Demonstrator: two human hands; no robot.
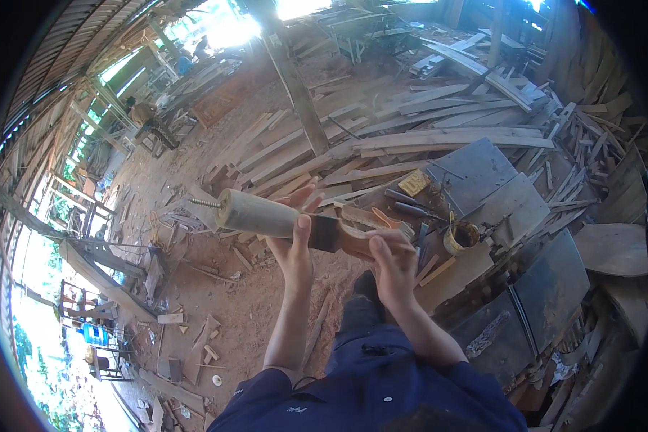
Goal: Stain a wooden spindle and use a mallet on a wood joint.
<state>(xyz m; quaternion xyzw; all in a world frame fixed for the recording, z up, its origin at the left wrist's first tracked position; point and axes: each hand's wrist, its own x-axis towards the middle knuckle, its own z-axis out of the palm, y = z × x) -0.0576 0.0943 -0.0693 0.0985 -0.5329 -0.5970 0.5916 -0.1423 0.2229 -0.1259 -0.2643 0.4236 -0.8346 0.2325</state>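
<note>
In front of my chest I hold a round wooden leg (pixel 258 214) level, with a long threaded screw (pixel 205 204) sticking out of its left end. A dark band (pixel 323 234) runs around its middle, and the part to the right of the band is browner and narrower. My left hand (pixel 292 250) is closed around the pale, thick part near the band, thumb on top and fingers behind. On the brown right end, my right hand (pixel 397 268) grips with its thumb along the top; its fingertips are partly hidden.
On a low bench at right stand a stained tin (pixel 461 236), a yellow block (pixel 412 182), dark-handled tools (pixel 410 209) and flat boards (pixel 507 209). Long planks (pixel 446 137) lie piled beyond, by a wooden post (pixel 295 86). Another person (pixel 147 119) is far left. Offcuts (pixel 201 345) litter the ground.
</note>
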